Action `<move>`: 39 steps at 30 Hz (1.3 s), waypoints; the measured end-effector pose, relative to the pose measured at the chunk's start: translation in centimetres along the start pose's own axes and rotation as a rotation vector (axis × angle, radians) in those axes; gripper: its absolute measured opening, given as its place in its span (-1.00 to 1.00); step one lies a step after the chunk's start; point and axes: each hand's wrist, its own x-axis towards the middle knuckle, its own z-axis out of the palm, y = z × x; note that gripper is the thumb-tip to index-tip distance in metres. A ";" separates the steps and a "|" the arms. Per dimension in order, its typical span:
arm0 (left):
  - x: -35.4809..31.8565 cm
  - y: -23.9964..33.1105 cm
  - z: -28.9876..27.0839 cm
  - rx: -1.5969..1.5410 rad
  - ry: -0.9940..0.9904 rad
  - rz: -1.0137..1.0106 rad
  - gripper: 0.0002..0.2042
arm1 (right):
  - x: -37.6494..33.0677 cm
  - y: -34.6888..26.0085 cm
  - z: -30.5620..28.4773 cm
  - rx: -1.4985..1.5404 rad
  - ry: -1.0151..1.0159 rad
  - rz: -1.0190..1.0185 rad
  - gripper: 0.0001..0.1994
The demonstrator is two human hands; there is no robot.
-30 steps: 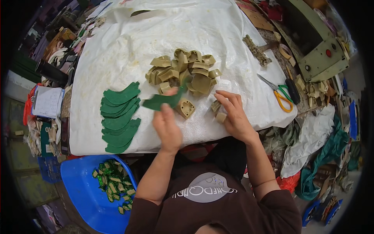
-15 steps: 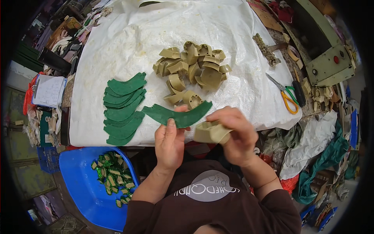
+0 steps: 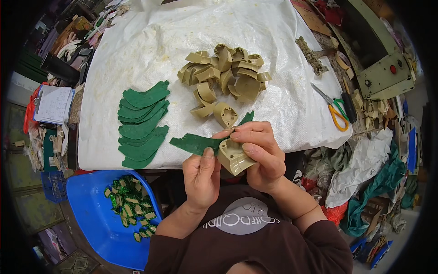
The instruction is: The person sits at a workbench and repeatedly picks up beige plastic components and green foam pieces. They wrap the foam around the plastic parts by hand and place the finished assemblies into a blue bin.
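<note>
So the left hand [image 3: 200,180] is pinching a curved green strip [image 3: 194,144], the right hand [image 3: 264,157] has a tan block [image 3: 235,160], and both bits meet between the hands, near the white-covered table's [image 3: 137,55] near edge.

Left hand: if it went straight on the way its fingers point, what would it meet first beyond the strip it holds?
Past the green strip, the left hand would probably meet the pile of beige pieces, at its near edge. The hand's height is unclear, so it might pass above.
</note>
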 end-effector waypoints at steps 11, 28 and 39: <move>-0.3 0.0 0.4 0.489 0.060 0.125 -0.64 | -0.4 0.6 0.0 -0.172 -0.024 -0.073 -0.47; -0.1 0.6 -0.5 0.963 0.087 0.230 -0.83 | 1.3 -2.3 -2.4 -0.504 -0.570 0.214 -0.73; 0.5 0.2 -0.3 0.960 0.006 0.537 -0.67 | -0.3 -0.1 -2.3 -0.290 -0.295 0.173 -0.70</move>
